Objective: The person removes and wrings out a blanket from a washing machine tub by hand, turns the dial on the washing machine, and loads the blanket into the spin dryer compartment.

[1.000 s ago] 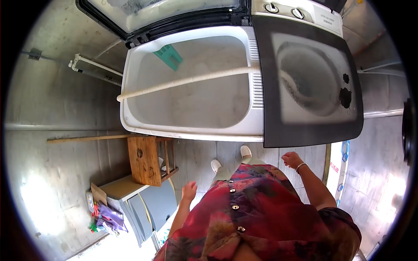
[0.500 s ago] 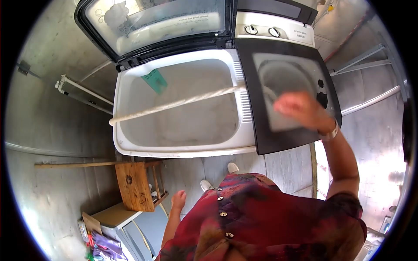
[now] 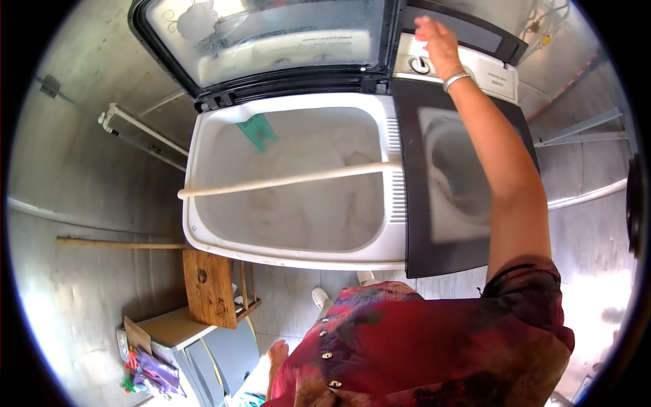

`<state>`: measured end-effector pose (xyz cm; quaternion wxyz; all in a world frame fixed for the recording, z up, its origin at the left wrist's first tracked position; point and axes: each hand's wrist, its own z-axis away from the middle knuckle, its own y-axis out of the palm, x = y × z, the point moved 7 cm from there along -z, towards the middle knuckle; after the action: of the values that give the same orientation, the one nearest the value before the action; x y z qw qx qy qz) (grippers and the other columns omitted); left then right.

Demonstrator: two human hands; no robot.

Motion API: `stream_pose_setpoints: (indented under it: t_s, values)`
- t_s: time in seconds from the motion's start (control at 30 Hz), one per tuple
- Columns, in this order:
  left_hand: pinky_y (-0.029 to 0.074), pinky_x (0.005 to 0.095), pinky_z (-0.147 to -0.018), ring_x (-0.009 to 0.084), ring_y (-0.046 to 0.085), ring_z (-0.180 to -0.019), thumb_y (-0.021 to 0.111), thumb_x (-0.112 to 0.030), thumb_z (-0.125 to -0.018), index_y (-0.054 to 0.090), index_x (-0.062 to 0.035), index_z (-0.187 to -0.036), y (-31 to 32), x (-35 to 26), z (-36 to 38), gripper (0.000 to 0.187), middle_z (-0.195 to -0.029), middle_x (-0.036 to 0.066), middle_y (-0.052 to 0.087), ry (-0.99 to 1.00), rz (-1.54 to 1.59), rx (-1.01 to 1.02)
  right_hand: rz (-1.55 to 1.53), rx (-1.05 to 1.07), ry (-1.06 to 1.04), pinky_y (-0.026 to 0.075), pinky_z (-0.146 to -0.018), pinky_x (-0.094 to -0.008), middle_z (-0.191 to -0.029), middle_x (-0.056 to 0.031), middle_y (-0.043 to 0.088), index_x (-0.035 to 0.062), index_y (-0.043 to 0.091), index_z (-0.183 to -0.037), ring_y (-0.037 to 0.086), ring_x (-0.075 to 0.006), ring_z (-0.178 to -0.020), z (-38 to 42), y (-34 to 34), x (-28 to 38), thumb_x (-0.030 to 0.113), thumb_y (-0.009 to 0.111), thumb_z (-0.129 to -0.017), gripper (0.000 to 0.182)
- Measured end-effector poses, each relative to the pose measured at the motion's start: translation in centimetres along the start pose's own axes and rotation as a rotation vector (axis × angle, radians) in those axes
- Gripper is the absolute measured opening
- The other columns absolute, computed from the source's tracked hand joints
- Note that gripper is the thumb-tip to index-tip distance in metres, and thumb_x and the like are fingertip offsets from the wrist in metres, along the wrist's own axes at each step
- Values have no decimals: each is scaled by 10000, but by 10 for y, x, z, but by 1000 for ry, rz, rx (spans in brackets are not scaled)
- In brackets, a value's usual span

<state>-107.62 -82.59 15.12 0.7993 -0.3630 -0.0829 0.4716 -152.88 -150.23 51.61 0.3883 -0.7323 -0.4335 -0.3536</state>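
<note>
My right hand (image 3: 439, 49) is raised over the control panel (image 3: 468, 71) of a twin-tub washing machine, close to a round knob (image 3: 420, 65). Its fingers are stretched out with nothing between them, and a bracelet circles the wrist. Below that arm lies the dark-framed spin-side lid (image 3: 441, 210), closed. To the left, the wash tub (image 3: 291, 256) holds cloudy water under its raised lid (image 3: 271, 47). A ribbed hose (image 3: 291, 180) spans the tub, and a green panel (image 3: 256, 131) shows on its back wall. My left hand (image 3: 277, 353) hangs low by my body, loosely open and holding nothing.
At lower left, a wooden stool (image 3: 209, 288) lies on its side beside a grey cabinet (image 3: 220, 359). Purple cloth (image 3: 159, 376) and small items sit near the cabinet. Metal walls surround the machine, with a white pipe (image 3: 146, 136) at left.
My right hand has moved up and away from above the spin-side lid to the control panel, its fingers now extended. My left hand appears lower, and the view has shifted.
</note>
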Motion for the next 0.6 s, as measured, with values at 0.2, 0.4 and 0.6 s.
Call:
stream_pose_setpoints:
  t_s: [0.2, 0.4, 0.6]
  values:
    - [427, 319, -791, 246, 565, -878, 515, -256, -714, 581, -53, -980, 9, -7, 0, 341, -924, 140, 599, 61, 2, -37, -151, -67, -206, 412, -618, -243, -869, -43, 558, 40, 504, -1048, 507, -125, -786, -5, 2, 108, 380, 455, -827, 408]
    - [457, 324, -637, 230, 591, -690, 549, -219, -729, 589, -29, -876, -63, -57, -6, 243, -746, 108, 613, 242, 147, -378, -328, 145, -190, 408, -586, -239, -764, -15, 550, 13, 531, -944, 491, -110, -663, -21, 24, 150, 257, 467, -836, 274]
    - [414, 247, -467, 127, 521, -536, 480, -41, -782, 572, -7, -792, -264, -242, 91, 99, -655, 62, 554, 890, 330, -1125, -330, 184, -322, 435, -625, -237, -774, -24, 561, 16, 533, -933, 515, -105, -668, 36, 4, 165, 128, 506, -810, 169]
